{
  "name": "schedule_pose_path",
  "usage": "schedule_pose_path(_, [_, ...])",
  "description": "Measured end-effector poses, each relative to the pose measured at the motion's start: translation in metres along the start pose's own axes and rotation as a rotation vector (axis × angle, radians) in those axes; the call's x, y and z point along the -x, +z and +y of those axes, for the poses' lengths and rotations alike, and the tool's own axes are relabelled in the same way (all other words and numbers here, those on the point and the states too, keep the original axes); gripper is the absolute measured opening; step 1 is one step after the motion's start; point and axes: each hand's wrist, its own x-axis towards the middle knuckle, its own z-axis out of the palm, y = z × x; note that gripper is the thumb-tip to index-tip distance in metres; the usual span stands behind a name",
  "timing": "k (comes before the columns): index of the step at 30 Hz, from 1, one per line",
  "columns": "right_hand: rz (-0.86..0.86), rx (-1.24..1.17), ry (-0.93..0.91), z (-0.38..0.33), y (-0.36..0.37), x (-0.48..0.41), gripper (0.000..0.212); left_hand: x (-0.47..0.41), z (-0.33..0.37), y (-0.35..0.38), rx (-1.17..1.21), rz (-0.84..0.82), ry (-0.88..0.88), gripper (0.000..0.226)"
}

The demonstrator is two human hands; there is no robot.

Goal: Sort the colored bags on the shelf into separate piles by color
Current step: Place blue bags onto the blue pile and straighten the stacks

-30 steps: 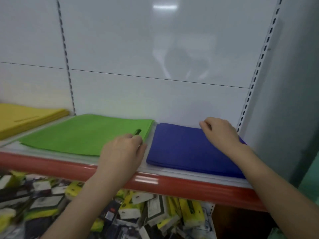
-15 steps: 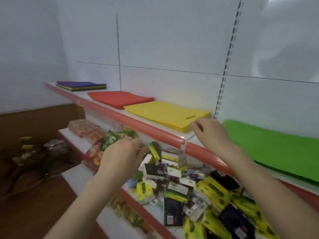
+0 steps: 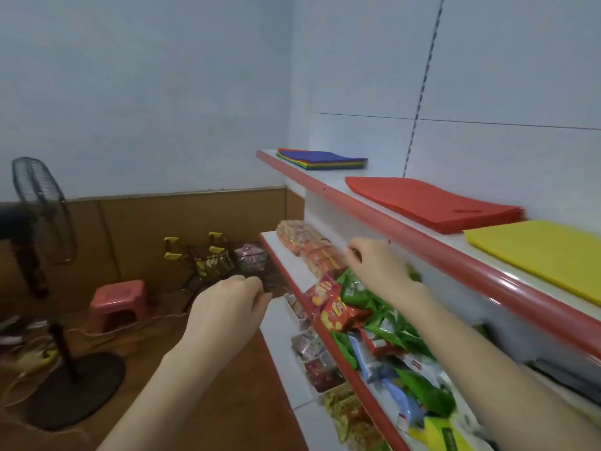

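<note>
Top shelf (image 3: 393,219), piles in view: 3.
- Mixed pile (image 3: 322,159): 1. Blue bag on top, with green, yellow and red edges showing beneath. It lies at the far end of the shelf, above and well beyond your right-hand fingers (image 3: 353,252).
- Red pile (image 3: 426,200): 1. It sits up and to the right of those same fingers, apart from the mixed pile. A handle slot shows in the top bag.
- Yellow pile (image 3: 546,252): 1. It lies further right again, just beside the red pile and cut off by the frame edge.

Hands: 2, neither touching a bag.
- Your right hand (image 3: 377,268) hangs below the shelf's red front lip, fingers loosely curled and gripping nothing.
- Your left hand (image 3: 227,307) is out over the floor, lower and to the left of the right hand. Its fingers (image 3: 257,284) are loosely curled with the thumb against them, and they hold nothing.

Below the right fingers is a lower shelf heaped with snack packets (image 3: 357,307) in red, green and orange, too many and too blurred to count. A further shelf level shows beneath it.

Left of the left fingers, on the floor: 1 pink stool (image 3: 118,299), 1 standing fan (image 3: 42,209), and wire baskets (image 3: 208,258) with yellow handles, number unclear.
</note>
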Motion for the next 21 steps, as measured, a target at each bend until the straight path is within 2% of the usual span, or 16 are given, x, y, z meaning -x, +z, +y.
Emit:
schedule_pose_path(7, [-0.021, -0.183, -0.096, -0.018, 0.084, -0.154, 0.024, -0.116, -0.094, 0.042, -0.073, -0.025, -0.102, 0.026])
schedule_pose_path(11, [-0.008, -0.097, -0.104, -0.022, 0.11, -0.245, 0.029, -0.189, -0.134, 0.059, -0.074, -0.001, -0.125, 0.025])
schedule_pose_path(15, [-0.017, -0.111, -0.114, -0.032, 0.136, -0.308, 0.028, -0.241, -0.17, 0.078, -0.055, -0.003, -0.137, 0.026])
schedule_pose_path(21, [-0.002, -0.088, -0.104, -0.045, 0.184, -0.39, 0.028, -0.32, -0.236, 0.116, -0.045, 0.006, -0.074, 0.025])
